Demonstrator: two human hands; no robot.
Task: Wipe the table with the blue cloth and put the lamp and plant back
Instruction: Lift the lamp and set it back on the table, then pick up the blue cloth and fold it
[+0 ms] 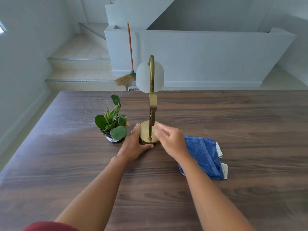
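Wooden table [250,114] bears lamp [150,104], plant [113,122], blue cloth [204,157].

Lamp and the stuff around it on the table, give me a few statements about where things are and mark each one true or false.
1. The lamp stands upright on the wooden table. True.
2. The left hand is wrapped around the lamp's round base. True.
3. The right hand is holding the blue cloth. False: the cloth lies folded on the table beside that hand, whose fingers reach toward the lamp base.
4. The potted plant sits to the right of the lamp. False: it sits to the lamp's left.
5. A broom leans against the low white wall beyond the table. True.
6. The plant has tipped onto its side. False: it stands upright in its pot.
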